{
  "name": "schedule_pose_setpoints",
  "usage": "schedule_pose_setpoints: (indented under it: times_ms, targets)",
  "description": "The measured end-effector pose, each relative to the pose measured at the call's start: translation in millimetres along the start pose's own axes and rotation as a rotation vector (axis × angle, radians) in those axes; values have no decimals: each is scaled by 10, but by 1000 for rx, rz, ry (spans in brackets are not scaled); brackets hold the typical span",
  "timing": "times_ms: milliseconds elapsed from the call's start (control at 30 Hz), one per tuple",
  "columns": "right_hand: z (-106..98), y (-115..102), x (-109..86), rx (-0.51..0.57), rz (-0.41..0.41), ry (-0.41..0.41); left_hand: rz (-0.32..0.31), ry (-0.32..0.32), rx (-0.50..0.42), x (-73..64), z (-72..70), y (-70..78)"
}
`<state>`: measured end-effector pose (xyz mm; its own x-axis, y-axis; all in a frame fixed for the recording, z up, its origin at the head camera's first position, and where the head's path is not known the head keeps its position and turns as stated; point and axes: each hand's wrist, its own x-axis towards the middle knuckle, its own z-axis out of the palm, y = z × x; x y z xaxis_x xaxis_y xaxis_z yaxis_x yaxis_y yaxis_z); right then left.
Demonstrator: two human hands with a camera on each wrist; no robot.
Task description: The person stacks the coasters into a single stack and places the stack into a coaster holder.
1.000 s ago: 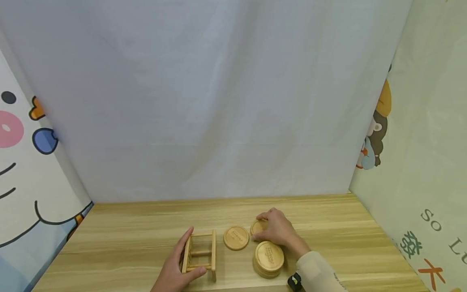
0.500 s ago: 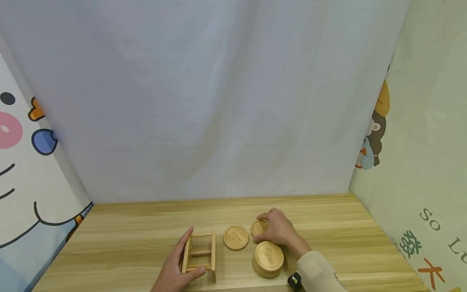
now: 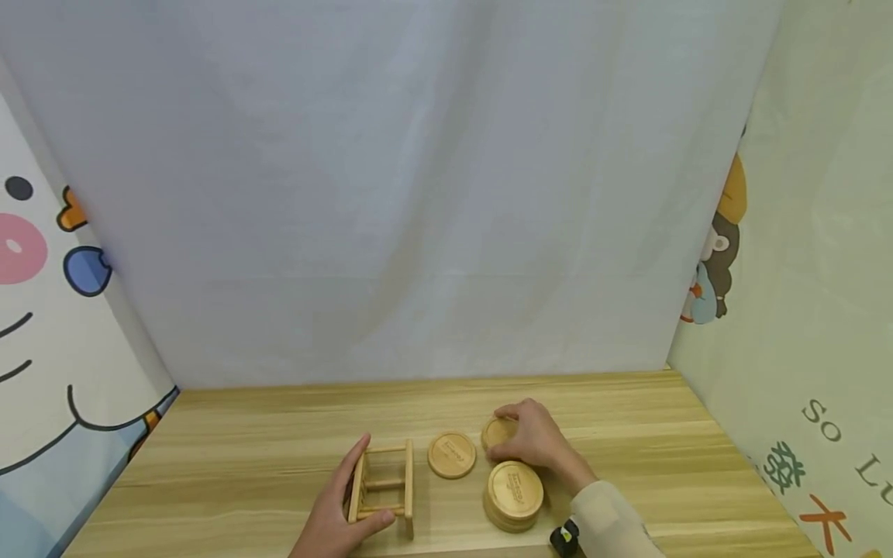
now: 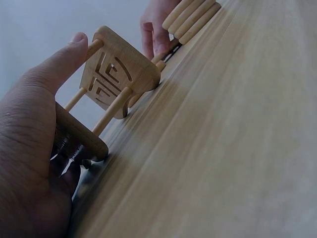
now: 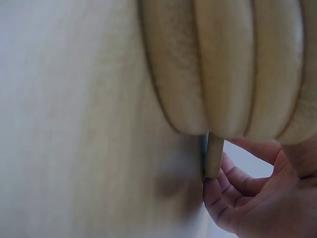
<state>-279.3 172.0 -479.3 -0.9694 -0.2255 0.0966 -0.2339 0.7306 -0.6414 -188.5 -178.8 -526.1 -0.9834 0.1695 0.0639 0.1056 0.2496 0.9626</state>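
My left hand point(image 3: 333, 511) holds a small wooden coaster rack point(image 3: 382, 484) on the table, thumb along its near side and fingers at its left panel. In the left wrist view, a cut-out pattern shows on the rack's far panel point(image 4: 111, 74). Between thumb and fingers of my right hand point(image 3: 537, 440) is a round wooden coaster point(image 3: 498, 436), pinched by its edges and partly covered. The right wrist view shows this coaster's rim point(image 5: 214, 156) low at the tabletop; whether it touches is unclear. Nearer me stands a stack of coasters point(image 3: 514, 496), just beside my right wrist.
One lone coaster point(image 3: 452, 455) lies flat between the rack and my right hand. The wood-grain table point(image 3: 265, 442) ends at a pale hanging cloth point(image 3: 418, 232) behind. Printed curtains point(image 3: 823, 349) close off both sides. A black wrist device point(image 3: 565, 536) sits at my right cuff.
My right hand has shifted very slightly to the right, and the pinched coaster with it. The left hand, the rack, the lone coaster and the stack stay where they were.
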Motion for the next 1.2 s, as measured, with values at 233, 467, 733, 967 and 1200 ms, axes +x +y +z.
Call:
schedule_pose_setpoints:
  times_ms: [233, 467, 733, 967, 1200]
  targets:
    - [-30, 76, -45, 102, 24, 55, -3, 0, 11, 0, 1, 6]
    - [-47, 127, -79, 127, 8, 125, 3, 2, 11, -8, -7, 10]
    - [-111, 122, -168, 149, -7, 176, -10, -6, 35, 19, -10, -21]
    - [-140, 123, -207, 200, -10, 195, -13, -6, 48, 23, -5, -23]
    - [-198, 77, -242, 220, -14, 189, -2, -9, 46, 13, -11, -12]
